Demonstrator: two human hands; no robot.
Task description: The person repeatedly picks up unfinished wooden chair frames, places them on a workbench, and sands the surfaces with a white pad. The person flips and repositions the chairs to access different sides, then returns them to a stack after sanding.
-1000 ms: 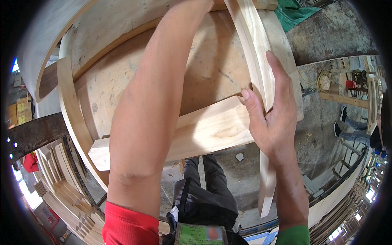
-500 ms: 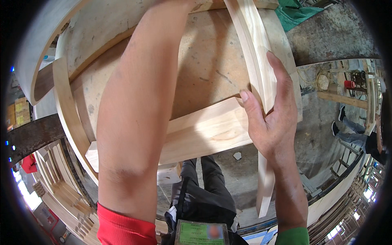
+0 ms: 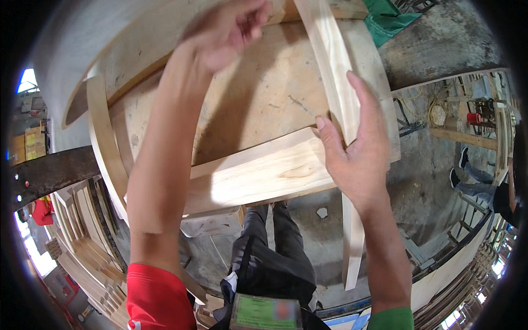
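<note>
A pale wooden frame lies in front of me, its broad front rail (image 3: 264, 173) meeting a long, slightly curved wooden leg (image 3: 329, 60) on the right. My right hand (image 3: 358, 157) is wrapped round that leg near the joint, thumb on the inner side and fingers on the outer. The leg's lower end passes below the rail. Over the far part of the frame, my left hand (image 3: 234, 36) is raised with curled fingers, somewhat blurred; whether anything is in them I cannot make out. A curved side piece (image 3: 104, 140) bounds the frame on the left.
Beneath the frame is a stained board (image 3: 275, 82). A wide curved wooden panel (image 3: 82, 55) rises at the far left. Stacked wooden parts (image 3: 88, 247) stand at lower left. A green cloth (image 3: 388, 22) lies at the far right. Another person's legs (image 3: 476, 176) show at right.
My left hand has drawn back toward me into view from beyond the upper edge. My right hand stays on the leg. The view has shifted slightly.
</note>
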